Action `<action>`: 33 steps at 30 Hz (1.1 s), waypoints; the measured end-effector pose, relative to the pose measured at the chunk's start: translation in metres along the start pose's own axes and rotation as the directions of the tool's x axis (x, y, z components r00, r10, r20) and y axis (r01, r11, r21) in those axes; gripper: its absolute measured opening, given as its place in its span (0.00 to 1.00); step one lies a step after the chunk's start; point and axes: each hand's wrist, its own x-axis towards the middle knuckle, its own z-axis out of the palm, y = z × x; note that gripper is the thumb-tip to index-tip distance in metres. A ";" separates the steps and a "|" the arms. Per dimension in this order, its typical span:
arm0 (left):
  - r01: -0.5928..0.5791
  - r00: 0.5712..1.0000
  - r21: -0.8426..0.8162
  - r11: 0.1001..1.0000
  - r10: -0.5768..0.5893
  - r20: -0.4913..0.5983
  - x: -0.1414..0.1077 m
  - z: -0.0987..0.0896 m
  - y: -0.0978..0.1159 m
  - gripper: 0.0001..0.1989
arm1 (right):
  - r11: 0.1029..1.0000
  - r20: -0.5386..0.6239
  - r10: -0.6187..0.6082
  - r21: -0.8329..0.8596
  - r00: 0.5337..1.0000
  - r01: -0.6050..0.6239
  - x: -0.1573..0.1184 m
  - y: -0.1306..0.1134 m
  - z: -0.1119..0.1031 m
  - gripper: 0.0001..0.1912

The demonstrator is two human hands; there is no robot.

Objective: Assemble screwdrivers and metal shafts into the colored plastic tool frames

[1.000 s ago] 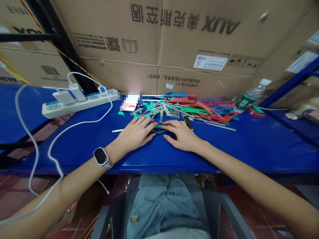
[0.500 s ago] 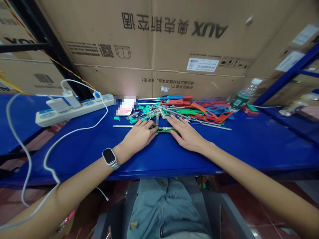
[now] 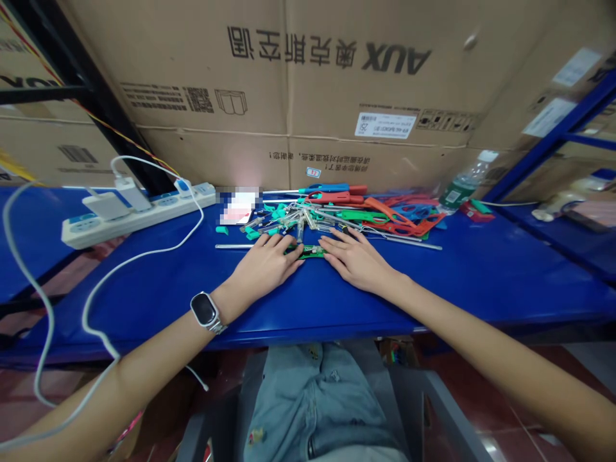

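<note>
On the blue table lies an opened green stick lighter (image 3: pixel 314 252), its inner parts facing up and its long metal tube (image 3: pixel 231 246) pointing left. My left hand (image 3: pixel 264 264), wearing a watch, grips the lighter where tube and handle meet, thumb at its near edge. At the other end, my right hand (image 3: pixel 359 260) presses its thumb and fingertips on the handle, covering much of it. Just beyond the fingers sits a heap of loose metal rods, small clear parts and teal pieces (image 3: pixel 278 212). Red lighter handles (image 3: pixel 327 197) and a blue one (image 3: pixel 330 188) lie behind.
At the left stands a white power strip (image 3: pixel 168 201) with chargers; its white cable (image 3: pixel 139 256) loops over the table and my left forearm. A green-labelled bottle (image 3: pixel 464 186) leans at the back right. Large cardboard boxes (image 3: pixel 298 96) wall off the rear.
My right hand has drawn its fingers back from the heap and moved slightly left onto the lighter. My left hand stays on the lighter. The view has shifted a little.
</note>
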 end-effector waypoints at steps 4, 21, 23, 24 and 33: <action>0.000 0.999 -0.040 0.999 -0.001 -0.033 0.001 -0.001 0.001 0.20 | 1.000 -0.007 0.001 0.009 1.000 -0.001 -0.001 -0.001 0.001 0.24; -0.151 0.988 0.005 0.988 0.151 0.002 0.009 -0.010 0.009 0.14 | 1.000 -0.008 -0.012 -0.028 1.000 0.011 -0.001 -0.006 0.000 0.24; -0.163 0.987 0.006 0.987 0.163 0.010 0.009 -0.009 0.010 0.13 | 0.999 -0.009 -0.011 -0.031 1.000 0.011 -0.001 -0.006 0.000 0.25; -0.162 0.987 -0.001 0.987 0.162 0.009 0.009 -0.008 0.010 0.13 | 0.999 -0.008 -0.011 -0.033 1.000 0.011 -0.001 -0.006 0.000 0.25; 0.026 0.996 -0.184 0.983 -0.040 -0.074 -0.002 -0.007 0.004 0.15 | 0.999 0.002 0.006 -0.039 1.000 -0.006 -0.003 -0.007 -0.002 0.25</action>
